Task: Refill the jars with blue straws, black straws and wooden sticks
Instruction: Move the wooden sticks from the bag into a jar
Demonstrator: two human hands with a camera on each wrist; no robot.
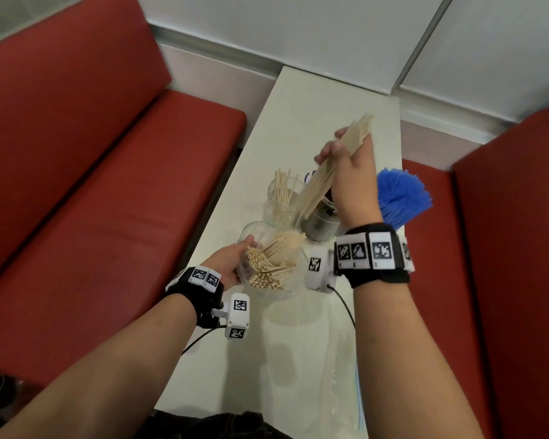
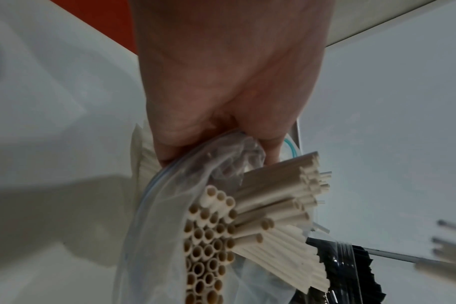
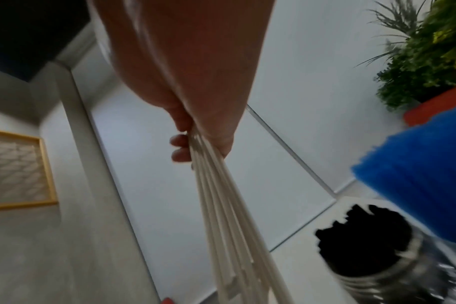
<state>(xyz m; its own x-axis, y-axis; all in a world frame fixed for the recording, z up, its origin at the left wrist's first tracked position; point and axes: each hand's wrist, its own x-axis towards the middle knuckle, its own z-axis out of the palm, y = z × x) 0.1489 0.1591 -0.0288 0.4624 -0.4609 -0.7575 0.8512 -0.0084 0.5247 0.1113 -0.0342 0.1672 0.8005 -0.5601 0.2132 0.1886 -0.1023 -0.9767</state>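
The wooden sticks (image 1: 327, 172) I pinch in my right hand (image 1: 352, 172) hang slanted above the stick jar (image 1: 281, 201); I should square the lower ends, aim inside the rim, then release gently. My left hand (image 1: 227, 264) grips the clear bag (image 1: 267, 267) of remaining sticks on the counter (image 1: 314, 99). I count three jars: sticks, black straws (image 1: 322, 217), blue straws (image 1: 400, 194), and one bag in hand

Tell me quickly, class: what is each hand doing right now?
Left hand: closed, gripping the clear plastic bag of beige sticks.
Right hand: closed round a bundle of wooden sticks above the jars.
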